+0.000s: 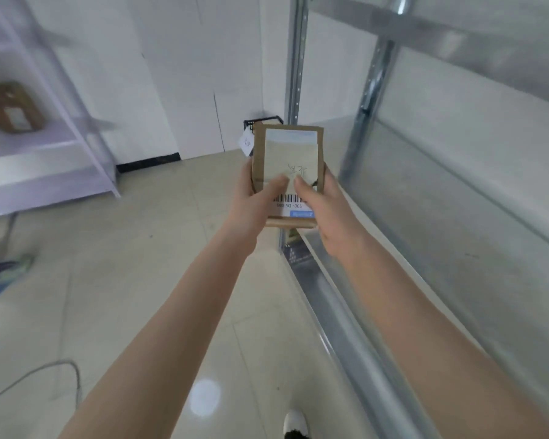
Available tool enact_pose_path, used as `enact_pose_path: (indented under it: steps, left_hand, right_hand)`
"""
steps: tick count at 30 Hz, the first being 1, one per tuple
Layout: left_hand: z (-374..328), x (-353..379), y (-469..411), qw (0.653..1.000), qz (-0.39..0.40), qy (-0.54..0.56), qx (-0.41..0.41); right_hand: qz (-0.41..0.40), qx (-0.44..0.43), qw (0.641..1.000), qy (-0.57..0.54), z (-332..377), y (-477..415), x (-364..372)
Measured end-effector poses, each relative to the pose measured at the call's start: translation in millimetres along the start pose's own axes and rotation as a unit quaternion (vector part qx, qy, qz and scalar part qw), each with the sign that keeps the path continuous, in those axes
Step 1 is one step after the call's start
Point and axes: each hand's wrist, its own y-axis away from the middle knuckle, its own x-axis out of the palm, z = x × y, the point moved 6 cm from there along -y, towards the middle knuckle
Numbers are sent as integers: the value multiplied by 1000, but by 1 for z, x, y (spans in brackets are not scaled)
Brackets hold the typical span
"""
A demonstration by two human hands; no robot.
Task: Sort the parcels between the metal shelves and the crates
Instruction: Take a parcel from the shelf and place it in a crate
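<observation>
2 hands grip 1 brown parcel, left hand and right hand thumbs on its label, metal shelf beside.

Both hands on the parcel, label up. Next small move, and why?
Probably carry the parcel forward to the black crate in the corner: left hand and right hand both grip it, and the crate sits straight ahead, the metal shelf off to the right.

Gripping a brown parcel between the left hand and right hand, thumbs pressing its white label, just left of the metal shelf. Also seeing a black crate beside that shelf's far post and a second parcel on a white rack well left of it.
</observation>
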Motion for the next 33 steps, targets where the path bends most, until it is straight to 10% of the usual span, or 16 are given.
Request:
enact_pose_path:
  steps: [16,33]
  left_hand:
    - [3,-190,-365,996,-72,-51,-5]
    - [114,-152,-773,983,107,-78,-131]
  right_hand:
    - [88,31,996,1,-50,-383,180]
    - [-64,106,990,65,-114,-765,105]
